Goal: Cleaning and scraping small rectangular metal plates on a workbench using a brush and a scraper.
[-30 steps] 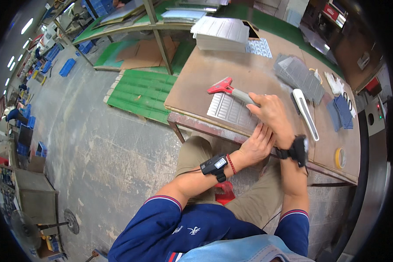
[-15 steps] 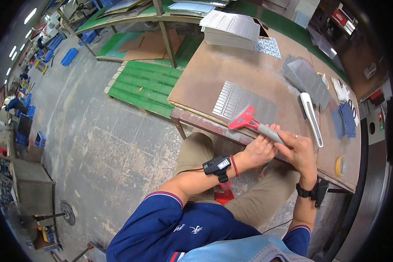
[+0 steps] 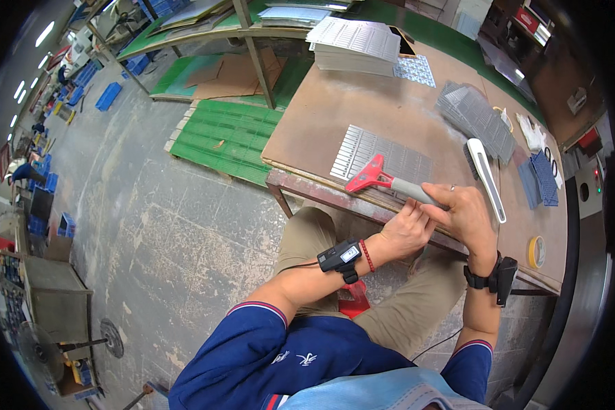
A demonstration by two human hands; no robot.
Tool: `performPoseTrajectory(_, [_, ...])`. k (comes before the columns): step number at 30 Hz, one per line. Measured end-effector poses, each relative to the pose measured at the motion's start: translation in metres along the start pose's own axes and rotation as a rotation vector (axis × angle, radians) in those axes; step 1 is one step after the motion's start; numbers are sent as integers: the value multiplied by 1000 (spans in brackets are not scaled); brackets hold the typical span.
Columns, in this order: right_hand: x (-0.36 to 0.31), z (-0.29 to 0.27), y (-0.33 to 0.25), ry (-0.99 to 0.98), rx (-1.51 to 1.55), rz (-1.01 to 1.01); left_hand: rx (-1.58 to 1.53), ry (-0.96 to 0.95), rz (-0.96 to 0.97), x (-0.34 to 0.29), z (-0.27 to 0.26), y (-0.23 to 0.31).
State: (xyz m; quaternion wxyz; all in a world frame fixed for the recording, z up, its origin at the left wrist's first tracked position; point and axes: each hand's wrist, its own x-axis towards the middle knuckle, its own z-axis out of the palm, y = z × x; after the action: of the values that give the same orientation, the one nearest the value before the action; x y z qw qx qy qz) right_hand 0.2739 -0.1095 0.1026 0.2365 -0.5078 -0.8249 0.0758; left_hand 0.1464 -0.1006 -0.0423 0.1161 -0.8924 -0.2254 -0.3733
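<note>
The right hand (image 3: pixel 466 210) is closed around the grey handle of a red-headed scraper (image 3: pixel 408 189), which slants over the near edge of the desk (image 3: pixel 359 102), its head pointing left. The left hand (image 3: pixel 406 231) is at that edge just under the handle, fingers bunched and close to the right thumb; whether they pinch anything cannot be told. A slotted metal sheet (image 3: pixel 389 152) lies flat on the desk just beyond the scraper, whose head overlaps the sheet's near side in the view.

To the right on the desk are a fanned pile of grey slotted sheets (image 3: pixel 477 121), a white-handled brush (image 3: pixel 486 180), a roll of tape (image 3: pixel 536 251), folded blue cloth (image 3: pixel 544 179) and scissors (image 3: pixel 552 164). At the far side stands a tall stack of pale slotted sheets (image 3: pixel 357 49), with a patterned sheet (image 3: pixel 415 70) beside it.

On the floor well to the left sits a blue crate (image 3: pixel 108 96), and a smaller-looking blue crate (image 3: pixel 66 225) is nearer; the contents of both are too small to make out. A green pallet (image 3: pixel 229 140) lies left of the desk.
</note>
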Motion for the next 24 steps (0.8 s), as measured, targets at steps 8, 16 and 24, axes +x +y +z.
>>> performPoseTrajectory(8, [47,27,7,-44,-64,40,17,29,5,8,-1,0])
performPoseTrajectory(16, [-5,12,17,64,22,-18,-25,-26,-29,-2,1,1])
performPoseTrajectory(24, [-13,-2,-6,-21,-11,-4,0,63,-2,0,2,-3])
